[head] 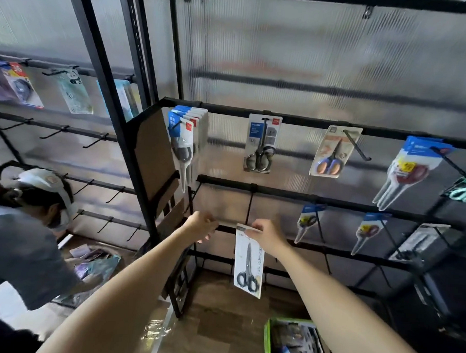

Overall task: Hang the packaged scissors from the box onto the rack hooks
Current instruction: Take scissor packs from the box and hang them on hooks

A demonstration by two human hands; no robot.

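two bare arms reach toward the black rack [255,189], where the right hand [267,234] pinches the top edge of a white packaged pair of scissors [248,262] that hangs down flat, black handles at the bottom, in front of a lower crossbar. the left hand [201,225] is at the same height just beside it, fingers curled near a thin hook [226,222]; whether it grips the hook cannot be told through the blur. above, the rack already carries goods: a thick stack of blue-topped packs [187,137] at the left end, a dark-handled pair on a grey card [261,144], an orange-and-blue-handled pair [333,151] tilted on its peg, and red-handled packs [408,170] further right, with two smaller blue-topped packs [308,222] on the row below. a brown cardboard panel [154,157] leans against the rack's left upright, close to the left hand. on the wooden floor at the lower right sits a green-edged box [267,340] with more packs inside. to the left, another person [23,236] in a white cap and grey shirt bends over items on the floor beside a second rack [100,141] of mostly bare hooks.
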